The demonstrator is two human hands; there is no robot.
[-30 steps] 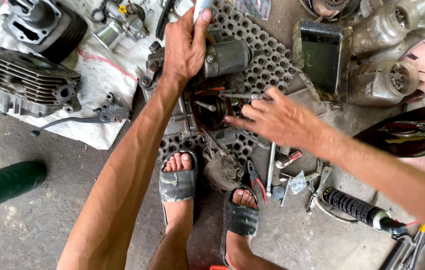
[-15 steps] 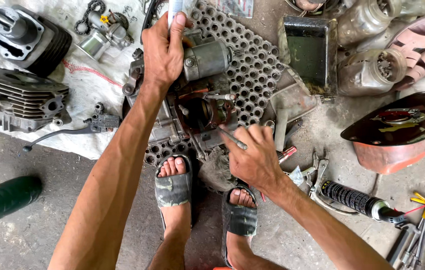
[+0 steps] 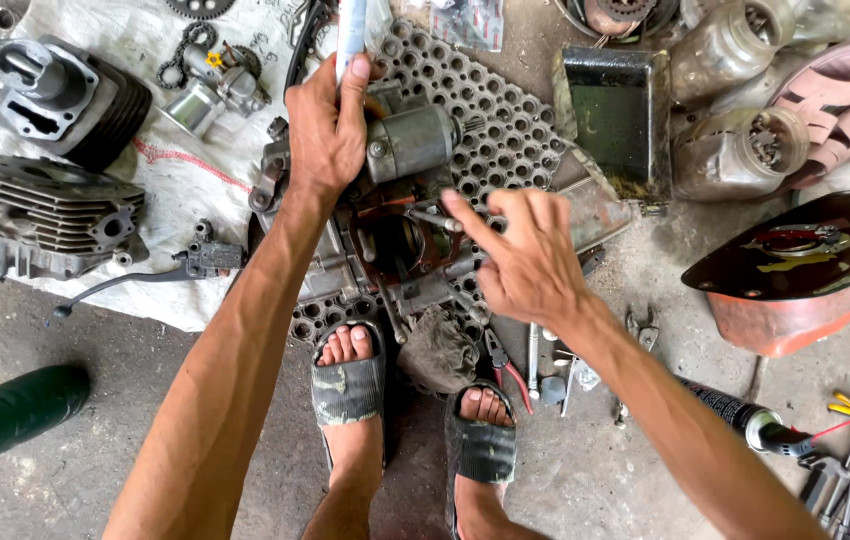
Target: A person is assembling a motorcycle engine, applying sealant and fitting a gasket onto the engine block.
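A greasy engine crankcase (image 3: 385, 262) with a grey starter motor (image 3: 413, 143) on top lies on a perforated rubber mat (image 3: 490, 115) in front of my sandalled feet. My left hand (image 3: 327, 128) rests on the engine's top and grips a pale upright tube (image 3: 350, 32) that runs out of the frame. My right hand (image 3: 520, 258) hovers at the engine's right side, index finger and thumb pinching a small metal stud or bolt (image 3: 433, 217) over the open bore.
A finned cylinder head (image 3: 30, 215), a cylinder barrel (image 3: 65, 95) and small parts lie on a white cloth at left. A black tray (image 3: 615, 120), engine covers, pink sandals and a dark fuel tank (image 3: 795, 265) sit at right. Pliers (image 3: 505, 365), spanners and a spray can (image 3: 735, 412) lie near my right foot.
My right hand dropped toward the tools by my foot, then came back up to the engine holding a small metal piece. The left hand stayed on the tube.
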